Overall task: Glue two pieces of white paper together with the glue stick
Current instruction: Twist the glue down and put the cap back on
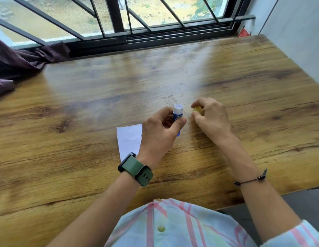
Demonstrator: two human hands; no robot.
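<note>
— What's beyond the wooden surface (226, 72)?
— A window (155, 11) with dark slanted bars, dry ground and some greenery outside.
— And on the left?
— A dark purple cloth (21, 63), bunched against the window frame and spilling over the surface's edge.
— Anything at the right?
— A pale wall (298, 41), and something small and red (244, 32) in the far corner; I can't tell what.

Head camera, single wide-angle view.
Looks forward and down, close over the brown wood-grain counter (83, 139), facing the black-barred window (116, 18).

A home room: wooden table (83, 139) against a barred window (116, 18), purple cloth (21, 63) beside.
</note>
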